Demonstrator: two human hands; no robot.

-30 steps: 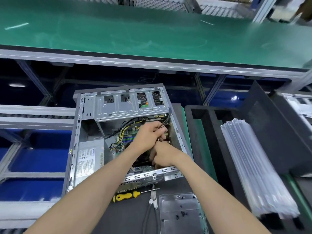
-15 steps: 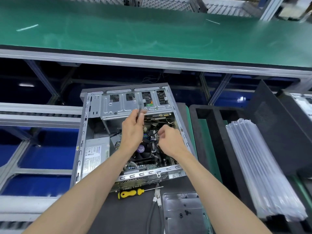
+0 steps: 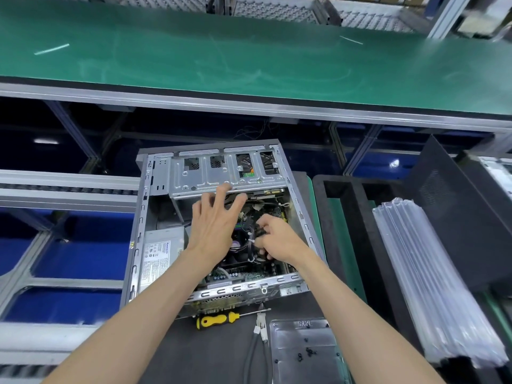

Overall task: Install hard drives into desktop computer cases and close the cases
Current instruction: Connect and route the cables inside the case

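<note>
An open desktop computer case (image 3: 221, 225) is lying on its side on the dark worktop (image 3: 221, 356), its side panel off and the interior facing up. Both bare forearms are reaching into it from the near edge. The left hand (image 3: 213, 223) is hovering over the middle of the case with its fingers (image 3: 238, 200) spread apart and straight, the tips reaching to the lower edge of the silver drive cage (image 3: 221, 173) at the far end; whether they are touching the metal cannot be told. The right hand (image 3: 277, 236) is sitting just to the right of it, fingers curled and pinching a bundle of black cables (image 3: 252, 239) above the motherboard (image 3: 235, 275). No hard drive is plainly showing inside the cage or in either hand. The grey power supply (image 3: 160, 253), with its white label, is occupying the left side of the case.

Just in front of the case, a yellow-handled screwdriver (image 3: 219, 319) is lying on the worktop, beside a grey cable with white connectors (image 3: 260, 328). To the right of that, a shallow metal tray (image 3: 304, 350) is holding a few small black screws (image 3: 307, 353). Further right, a stack of clear plastic bags (image 3: 432, 281) is resting in a black foam bin (image 3: 340, 206). A green conveyor belt (image 3: 249, 51) is running across the far side.
</note>
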